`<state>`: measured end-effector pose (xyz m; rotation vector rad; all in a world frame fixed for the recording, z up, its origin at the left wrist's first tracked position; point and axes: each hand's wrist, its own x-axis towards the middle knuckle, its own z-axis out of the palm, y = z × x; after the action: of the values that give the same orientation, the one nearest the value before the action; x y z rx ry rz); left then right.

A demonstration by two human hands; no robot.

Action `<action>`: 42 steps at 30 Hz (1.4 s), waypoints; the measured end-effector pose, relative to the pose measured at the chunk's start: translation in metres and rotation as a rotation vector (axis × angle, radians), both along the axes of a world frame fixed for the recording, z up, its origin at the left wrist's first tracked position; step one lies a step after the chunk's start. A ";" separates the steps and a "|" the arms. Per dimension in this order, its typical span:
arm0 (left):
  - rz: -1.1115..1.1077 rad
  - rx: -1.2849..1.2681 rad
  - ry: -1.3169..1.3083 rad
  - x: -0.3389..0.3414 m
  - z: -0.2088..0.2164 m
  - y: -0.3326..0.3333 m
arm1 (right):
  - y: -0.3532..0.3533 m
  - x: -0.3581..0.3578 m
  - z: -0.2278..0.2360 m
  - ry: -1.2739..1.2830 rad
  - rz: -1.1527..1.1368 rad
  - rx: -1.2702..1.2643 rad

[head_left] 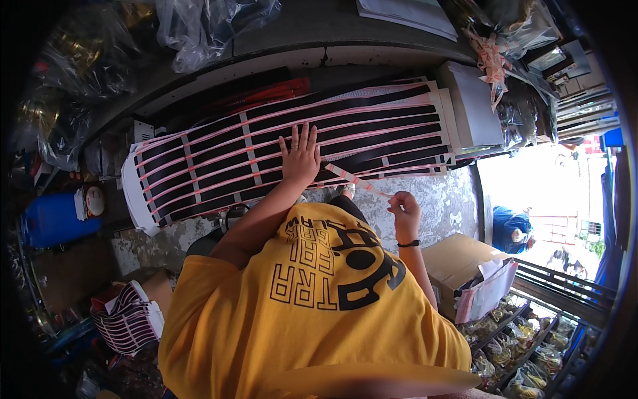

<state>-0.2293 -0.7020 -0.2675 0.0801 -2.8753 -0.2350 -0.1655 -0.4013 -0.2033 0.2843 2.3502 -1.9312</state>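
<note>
the left hand (300,158) lies flat, fingers (304,136) spread apart, pressing on the long black sheet with pink strips (266,149) that stretches across the grey counter (438,199). the right hand (403,211) is closed, fingertips pinched on the end of a loose pink strip (355,179), which runs taut from the sheet's near edge, just beside the left hand, to that pinch.

Blue drum (54,219) at far left on floor. Cardboard box (458,266) lower right, papers (488,289) stuffed in it. Clear plastic bags (206,26) heaped on upper ledge. Grey board (473,103) right of bench. Packaged goods on rack (525,339), bottom right.
</note>
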 end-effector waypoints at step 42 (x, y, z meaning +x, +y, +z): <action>0.005 -0.073 -0.095 -0.009 0.014 0.015 | 0.185 -0.272 0.289 0.398 0.510 0.491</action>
<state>-0.2385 -0.6869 -0.2533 0.0870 -2.9745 -0.1279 -0.4376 -0.2160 0.0852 -0.6713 2.7465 -1.2483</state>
